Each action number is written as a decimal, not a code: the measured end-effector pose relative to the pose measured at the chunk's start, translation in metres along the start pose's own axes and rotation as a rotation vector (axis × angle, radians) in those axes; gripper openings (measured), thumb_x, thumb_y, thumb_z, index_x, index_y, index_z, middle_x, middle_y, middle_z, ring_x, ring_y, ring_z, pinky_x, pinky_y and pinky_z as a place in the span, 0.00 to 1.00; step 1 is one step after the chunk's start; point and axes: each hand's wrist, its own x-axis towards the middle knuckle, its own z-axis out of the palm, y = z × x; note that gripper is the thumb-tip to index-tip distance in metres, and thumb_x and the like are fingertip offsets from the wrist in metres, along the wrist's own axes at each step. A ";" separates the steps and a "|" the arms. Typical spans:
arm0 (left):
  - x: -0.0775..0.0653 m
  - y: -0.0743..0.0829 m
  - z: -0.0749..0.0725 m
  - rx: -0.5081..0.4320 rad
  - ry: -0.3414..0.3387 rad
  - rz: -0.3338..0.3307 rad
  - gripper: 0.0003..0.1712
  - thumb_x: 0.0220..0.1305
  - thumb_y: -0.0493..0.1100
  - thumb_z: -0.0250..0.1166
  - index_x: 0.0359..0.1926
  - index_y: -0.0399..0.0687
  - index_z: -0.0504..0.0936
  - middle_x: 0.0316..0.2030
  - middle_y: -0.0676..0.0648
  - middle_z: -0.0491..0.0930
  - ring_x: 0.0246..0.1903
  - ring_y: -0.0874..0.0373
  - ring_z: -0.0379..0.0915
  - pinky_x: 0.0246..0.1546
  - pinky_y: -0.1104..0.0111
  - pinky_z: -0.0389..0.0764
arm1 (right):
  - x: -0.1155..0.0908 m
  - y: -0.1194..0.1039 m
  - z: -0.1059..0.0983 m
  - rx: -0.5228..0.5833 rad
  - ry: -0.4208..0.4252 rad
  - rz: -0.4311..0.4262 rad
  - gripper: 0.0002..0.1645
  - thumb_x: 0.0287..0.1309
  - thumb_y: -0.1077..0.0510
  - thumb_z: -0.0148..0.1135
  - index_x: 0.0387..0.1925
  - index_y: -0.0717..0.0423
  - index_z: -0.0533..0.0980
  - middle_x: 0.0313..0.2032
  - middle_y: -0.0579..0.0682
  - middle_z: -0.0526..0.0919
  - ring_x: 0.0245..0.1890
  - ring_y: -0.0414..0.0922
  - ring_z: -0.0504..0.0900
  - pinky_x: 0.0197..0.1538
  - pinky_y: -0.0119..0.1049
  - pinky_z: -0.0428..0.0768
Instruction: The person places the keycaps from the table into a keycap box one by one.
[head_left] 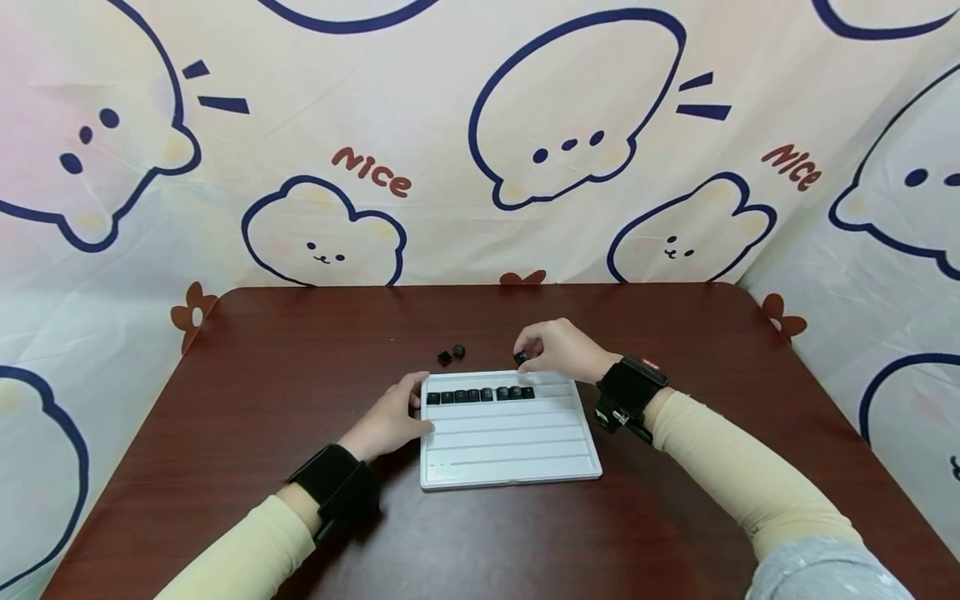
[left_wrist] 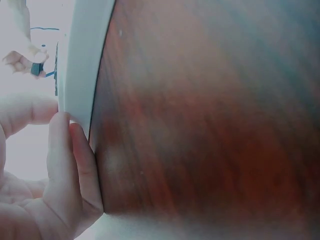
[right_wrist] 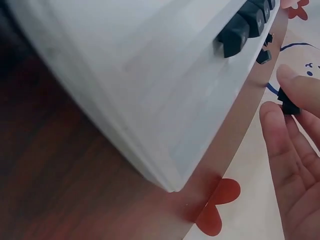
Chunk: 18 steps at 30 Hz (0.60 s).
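Observation:
A white keycap tray (head_left: 510, 442) with raised ridges lies on the table. Along its second slot from the back, several black keycaps (head_left: 480, 395) stand in a row starting at the left end. My left hand (head_left: 392, 418) grips the tray's left side, thumb on the edge and fingers by the far corner; in the left wrist view the fingertips (left_wrist: 61, 120) meet the tray's side wall (left_wrist: 85, 65). Above the tray's back edge, my right hand (head_left: 564, 350) pinches one black keycap (right_wrist: 288, 102) between thumb and fingers.
Two loose black keycaps (head_left: 452, 356) lie behind the tray on the brown table (head_left: 315, 350). Beyond the table's back edge hangs a pale cloth (head_left: 442, 233) with cartoon drawings, and it also rises along both sides. Each wrist wears a black band (head_left: 633, 393).

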 end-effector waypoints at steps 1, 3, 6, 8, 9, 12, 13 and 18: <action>0.000 0.000 0.000 0.002 0.001 0.002 0.46 0.62 0.32 0.72 0.77 0.41 0.60 0.47 0.39 0.71 0.39 0.49 0.68 0.38 0.59 0.69 | -0.002 0.001 -0.001 -0.004 -0.003 -0.001 0.13 0.53 0.63 0.78 0.41 0.55 0.86 0.34 0.44 0.86 0.35 0.42 0.82 0.40 0.37 0.81; 0.001 0.001 0.001 0.000 0.002 0.001 0.46 0.61 0.32 0.72 0.77 0.42 0.61 0.47 0.39 0.71 0.39 0.50 0.69 0.38 0.60 0.69 | -0.005 0.003 -0.001 -0.014 -0.005 -0.004 0.13 0.53 0.64 0.78 0.41 0.55 0.86 0.34 0.44 0.85 0.35 0.41 0.82 0.40 0.37 0.81; 0.001 0.002 0.001 -0.008 0.006 0.013 0.46 0.61 0.32 0.72 0.77 0.41 0.61 0.47 0.39 0.71 0.39 0.50 0.68 0.38 0.60 0.70 | -0.010 0.005 -0.002 -0.021 0.005 -0.002 0.13 0.53 0.64 0.78 0.40 0.55 0.86 0.33 0.44 0.85 0.34 0.41 0.82 0.38 0.36 0.81; 0.000 0.002 0.001 -0.010 0.004 0.015 0.46 0.61 0.32 0.72 0.77 0.41 0.61 0.47 0.39 0.71 0.38 0.49 0.68 0.37 0.60 0.69 | -0.013 0.005 -0.003 -0.016 0.012 0.001 0.12 0.52 0.64 0.79 0.40 0.55 0.86 0.33 0.44 0.85 0.33 0.41 0.81 0.38 0.36 0.81; 0.000 0.001 0.001 -0.013 0.001 0.014 0.46 0.61 0.32 0.72 0.77 0.41 0.60 0.47 0.39 0.71 0.38 0.50 0.68 0.37 0.60 0.69 | -0.015 0.005 -0.003 -0.011 0.013 0.003 0.12 0.52 0.64 0.79 0.39 0.54 0.86 0.33 0.44 0.85 0.33 0.41 0.81 0.38 0.36 0.81; -0.002 0.001 -0.001 -0.018 -0.004 0.007 0.46 0.61 0.31 0.71 0.77 0.41 0.60 0.47 0.39 0.70 0.37 0.50 0.67 0.36 0.60 0.69 | -0.020 0.005 -0.003 -0.007 0.014 0.003 0.12 0.52 0.64 0.79 0.39 0.54 0.86 0.35 0.44 0.84 0.34 0.42 0.81 0.38 0.36 0.81; -0.002 0.000 -0.001 -0.022 -0.006 0.007 0.47 0.61 0.31 0.71 0.78 0.41 0.60 0.47 0.39 0.70 0.36 0.50 0.67 0.35 0.60 0.69 | -0.021 0.005 -0.003 -0.009 0.013 0.006 0.12 0.52 0.64 0.79 0.39 0.54 0.86 0.35 0.44 0.84 0.34 0.42 0.81 0.39 0.37 0.81; -0.004 0.000 -0.001 -0.033 -0.006 0.018 0.47 0.61 0.31 0.71 0.78 0.41 0.59 0.48 0.38 0.70 0.37 0.50 0.67 0.35 0.60 0.69 | -0.030 0.010 -0.001 -0.034 0.013 0.020 0.12 0.51 0.62 0.80 0.38 0.53 0.86 0.36 0.44 0.83 0.35 0.42 0.79 0.40 0.37 0.80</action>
